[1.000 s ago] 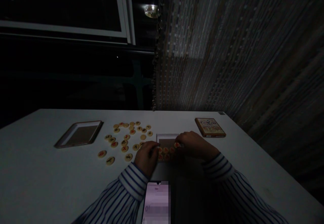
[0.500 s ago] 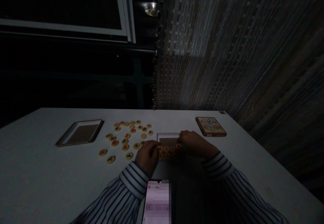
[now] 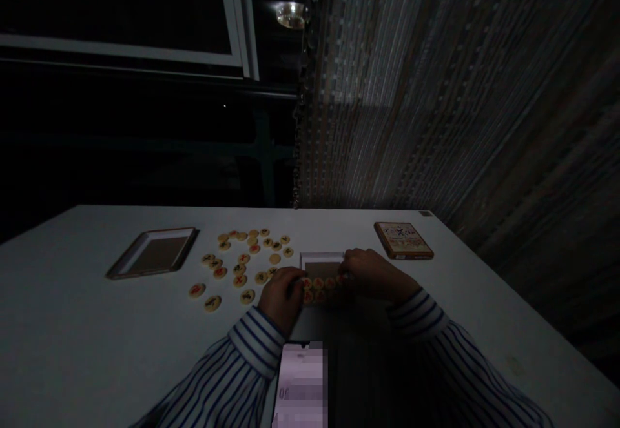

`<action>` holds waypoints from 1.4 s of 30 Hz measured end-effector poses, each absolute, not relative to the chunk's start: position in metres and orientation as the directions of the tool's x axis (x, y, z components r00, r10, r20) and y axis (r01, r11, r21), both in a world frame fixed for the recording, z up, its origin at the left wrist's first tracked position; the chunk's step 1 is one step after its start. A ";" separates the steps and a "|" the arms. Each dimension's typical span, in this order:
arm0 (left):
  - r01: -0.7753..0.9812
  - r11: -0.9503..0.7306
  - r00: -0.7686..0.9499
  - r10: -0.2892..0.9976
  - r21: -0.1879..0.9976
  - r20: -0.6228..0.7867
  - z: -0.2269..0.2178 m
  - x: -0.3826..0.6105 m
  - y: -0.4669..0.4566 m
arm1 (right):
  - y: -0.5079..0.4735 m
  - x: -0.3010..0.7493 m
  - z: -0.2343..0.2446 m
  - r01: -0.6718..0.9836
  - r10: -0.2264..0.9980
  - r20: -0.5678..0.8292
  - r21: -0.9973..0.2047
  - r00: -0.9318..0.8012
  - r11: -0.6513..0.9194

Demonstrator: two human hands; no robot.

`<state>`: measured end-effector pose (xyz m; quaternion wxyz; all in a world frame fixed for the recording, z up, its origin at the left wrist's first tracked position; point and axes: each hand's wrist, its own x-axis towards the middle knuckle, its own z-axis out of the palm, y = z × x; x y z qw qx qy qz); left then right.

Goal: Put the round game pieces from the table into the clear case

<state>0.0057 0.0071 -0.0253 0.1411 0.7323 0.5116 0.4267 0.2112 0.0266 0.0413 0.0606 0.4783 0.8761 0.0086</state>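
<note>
Your right hand (image 3: 371, 274) hides part of the box's (image 3: 322, 257) right side; you cannot tell whether it grips the half-covered piece (image 3: 340, 281). Your left hand (image 3: 281, 302) covers some left wall. The bottom edge crops your phone (image 3: 299, 376), its screen partly pixelated.

left hand (image 3: 281, 300): curled, thumb side inward | right hand (image 3: 372, 274): back upward, curled | forearms (image 3: 220, 366): converging forward

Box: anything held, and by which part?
The left hand apparently touches the box at its left side; grip unclear. The right hand covers the right edge of the rightmost visible piece; its grip can't be told.
</note>
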 end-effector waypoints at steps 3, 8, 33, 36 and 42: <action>0.625 -0.439 0.119 0.871 0.646 0.477 -0.026 0.006 0.007 | 0.025 0.212 0.042 0.830 0.831 -0.090 0.063 -0.549 0.555; 0.630 -0.435 0.123 0.874 0.644 0.469 -0.027 0.005 0.007 | 0.025 0.214 0.041 0.819 0.821 -0.065 0.060 -0.567 0.570; 0.646 -0.449 0.140 0.865 0.617 0.483 -0.032 0.003 0.011 | 0.024 0.212 0.042 0.814 0.817 -0.106 0.079 -0.567 0.575; 0.645 -0.459 0.150 0.860 0.611 0.489 -0.032 0.002 0.010 | 0.025 0.212 0.043 0.821 0.823 -0.106 0.073 -0.558 0.566; 0.649 -0.444 0.142 0.869 0.618 0.474 -0.030 0.003 0.010 | 0.025 0.213 0.045 0.830 0.831 -0.091 0.064 -0.549 0.555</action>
